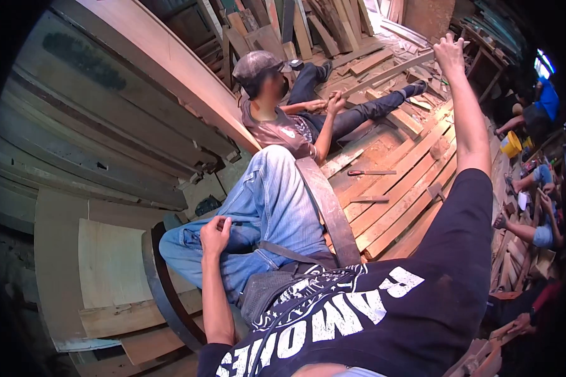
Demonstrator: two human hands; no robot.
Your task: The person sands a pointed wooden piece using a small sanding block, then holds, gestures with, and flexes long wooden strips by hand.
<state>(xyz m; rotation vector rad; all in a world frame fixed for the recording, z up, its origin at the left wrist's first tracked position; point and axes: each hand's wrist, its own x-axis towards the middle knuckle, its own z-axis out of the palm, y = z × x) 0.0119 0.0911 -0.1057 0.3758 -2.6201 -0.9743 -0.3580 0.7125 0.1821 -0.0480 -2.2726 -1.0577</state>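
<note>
My right hand (pixel 450 55) is raised at arm's length at the upper right, its fingers wrapped round the far end of a long narrow strip (pixel 393 73). The strip slants down to the hands (pixel 336 102) of another person, who sits on the floor and grips its other end. Its exact kind is hard to make out. My left hand (pixel 215 235) rests on my jeans (pixel 277 201), fingers relaxed, with nothing visible in it. A curved dark wooden piece (pixel 328 210) stands against my leg, and another curved piece (pixel 163 292) lies on my left side.
A file with a red handle (pixel 356 173) and a hammer (pixel 435 191) lie on light wooden slats (pixel 399 210). Offcuts cover the floor beyond. Boards (pixel 308 28) lean at the back. Further people and a yellow bucket (pixel 511 144) are at the right.
</note>
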